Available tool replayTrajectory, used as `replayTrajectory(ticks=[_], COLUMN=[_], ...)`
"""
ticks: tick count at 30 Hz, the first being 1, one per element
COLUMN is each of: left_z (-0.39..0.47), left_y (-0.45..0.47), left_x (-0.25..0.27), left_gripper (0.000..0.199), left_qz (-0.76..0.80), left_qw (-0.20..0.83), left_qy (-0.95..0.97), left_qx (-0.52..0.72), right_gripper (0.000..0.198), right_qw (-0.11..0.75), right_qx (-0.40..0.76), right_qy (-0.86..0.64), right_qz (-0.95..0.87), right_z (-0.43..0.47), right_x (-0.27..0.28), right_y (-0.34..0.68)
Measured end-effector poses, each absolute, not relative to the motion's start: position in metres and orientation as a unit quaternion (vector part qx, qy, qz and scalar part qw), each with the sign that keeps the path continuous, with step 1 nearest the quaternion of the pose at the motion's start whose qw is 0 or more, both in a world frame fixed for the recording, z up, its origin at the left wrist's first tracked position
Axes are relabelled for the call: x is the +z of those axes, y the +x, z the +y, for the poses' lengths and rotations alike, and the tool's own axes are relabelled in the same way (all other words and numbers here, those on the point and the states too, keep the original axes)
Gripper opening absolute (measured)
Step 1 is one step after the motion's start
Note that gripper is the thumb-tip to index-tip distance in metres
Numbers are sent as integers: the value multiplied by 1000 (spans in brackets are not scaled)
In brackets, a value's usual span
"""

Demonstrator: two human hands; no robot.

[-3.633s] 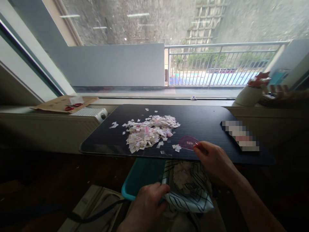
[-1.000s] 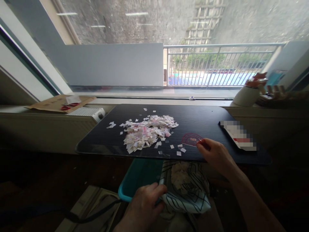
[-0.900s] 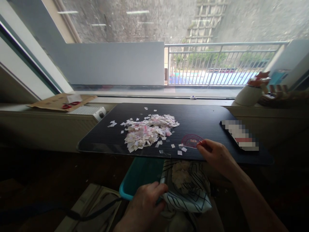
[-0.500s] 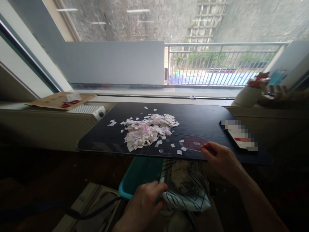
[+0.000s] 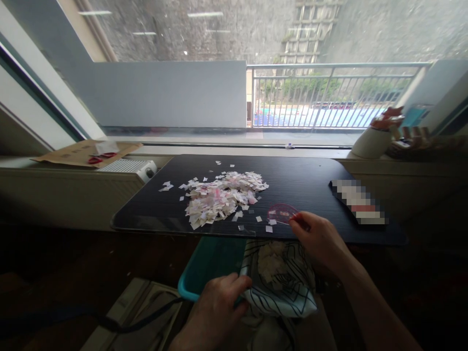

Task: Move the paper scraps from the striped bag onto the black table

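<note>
Small white and pinkish paper squares (image 5: 215, 197) lie in a heap on the dark folding table (image 5: 300, 178), with several loose ones around it. My right hand (image 5: 316, 234) pinches a see-through pinkish-purple protractor (image 5: 281, 210) by its right end. The protractor lies on or just above the tabletop near the front edge, over a few loose squares. Below that edge, my left hand (image 5: 223, 295) grips the rim of a pale patterned bag (image 5: 281, 304) with black lines. Pieces of paper (image 5: 271, 261) are inside the bag's open mouth.
Left of the bag is a teal plastic bin (image 5: 185, 287). A blurred-out flat object (image 5: 358, 202) lies at the table's right. Red scissors (image 5: 95, 160) rest on brown paper (image 5: 69, 152) beside a radiator (image 5: 127, 168). A white vase (image 5: 369, 142) stands on the sill.
My right hand has moved the protractor slightly left, over the loose squares at the heap's right. My left hand stays on the bag's rim. The view has shifted a little.
</note>
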State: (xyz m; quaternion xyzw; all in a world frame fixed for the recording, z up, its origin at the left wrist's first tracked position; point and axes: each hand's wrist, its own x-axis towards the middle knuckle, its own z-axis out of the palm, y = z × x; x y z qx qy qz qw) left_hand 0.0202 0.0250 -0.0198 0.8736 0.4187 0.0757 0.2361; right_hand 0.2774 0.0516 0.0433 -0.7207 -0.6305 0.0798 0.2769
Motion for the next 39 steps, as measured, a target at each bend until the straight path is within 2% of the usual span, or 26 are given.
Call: replayTrajectory(ticks=[5,22,33,39], left_z=[24,23,24,23], left_y=[18,18,20,19], left_x=[-20,-23,-22,-19], left_gripper=[34,33,33,33], left_qz=[419,420,417,418], left_qw=[238,236,246,245], left_qy=[873,871,871,870], left_qx=[77,91,88,85], right_gripper=[23,19,21,20], right_qw=[293,246,255,249], right_qx=[88,43,78,48], right_qy=[-711,-758,-701,-708], right_qz=[-633,-603,-662,-659], right_z=[56,38,55,65], right_x=[43,52,52,53], right_y=[275,289,257,257])
